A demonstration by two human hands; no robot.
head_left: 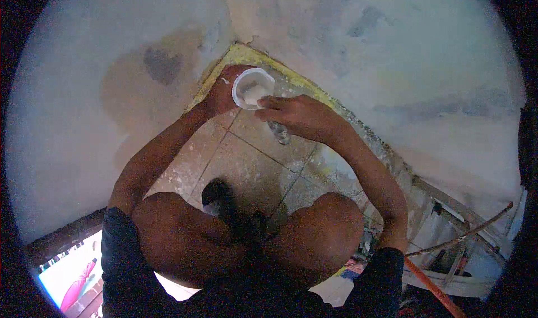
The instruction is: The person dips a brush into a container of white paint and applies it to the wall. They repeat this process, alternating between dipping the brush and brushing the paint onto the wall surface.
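Note:
My left hand [223, 91] is wrapped round the side of a white plastic tub [237, 98] with a whitish substance [255, 93] inside. The tub's open mouth faces up toward me, near the corner of the walls. At its right rim is my right hand [302, 116], thumb and fingers drawn together and their tips over the mouth. What they grip, if anything, is hidden. A greyish, shiny, smeared object [279, 133] shows just below the right hand; I cannot make out what it is or whether the hand touches it.
Two plastered walls [314, 26] meet ahead, with damp and grey patches. The tiled floor [252, 150] is spattered white, with a yellowish strip [241, 51] along the wall's foot. A dark shoe [218, 197] stands between my knees. Sticks [465, 236] and other clutter lie at right.

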